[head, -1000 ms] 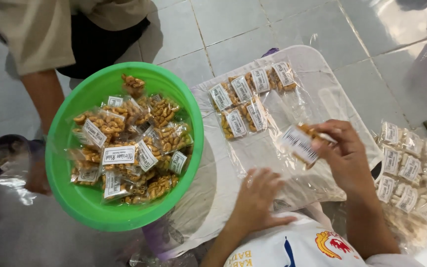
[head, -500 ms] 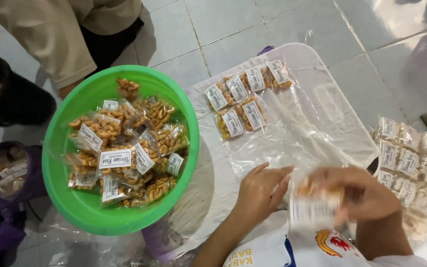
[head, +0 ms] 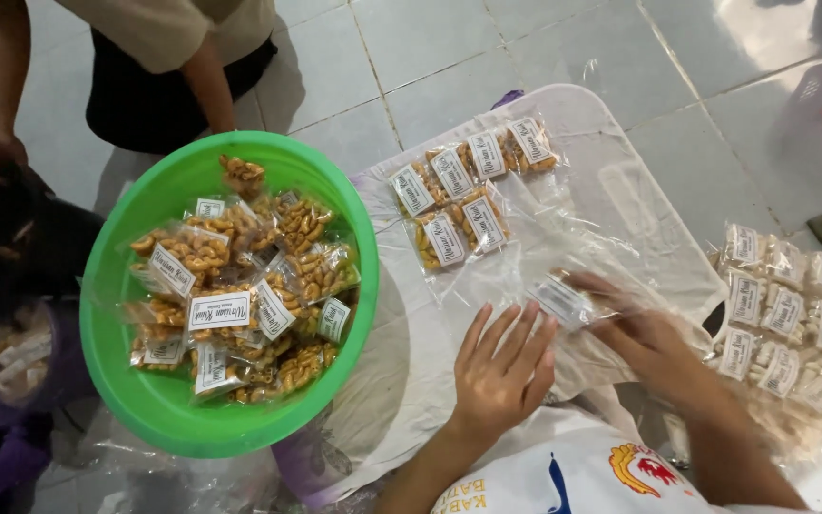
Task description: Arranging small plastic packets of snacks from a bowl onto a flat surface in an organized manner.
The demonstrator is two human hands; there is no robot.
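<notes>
My right hand [head: 644, 333]: fingers loosely curled, pinching one small labelled snack packet [head: 563, 302] at its edge.
My left hand [head: 504, 366]: spread flat, fingers splayed, palm down on the clear plastic sheet [head: 620, 205]; holds nothing.
The packet: over the sheet, just below the row of packets [head: 468, 190] already laid out.
Green basin [head: 135, 400]: left, full of packets.

Six labelled snack packets [head: 463, 195] are counted on the clear plastic sheet [head: 620, 190]; one green basin [head: 145, 400] of packets is recorded.
</notes>
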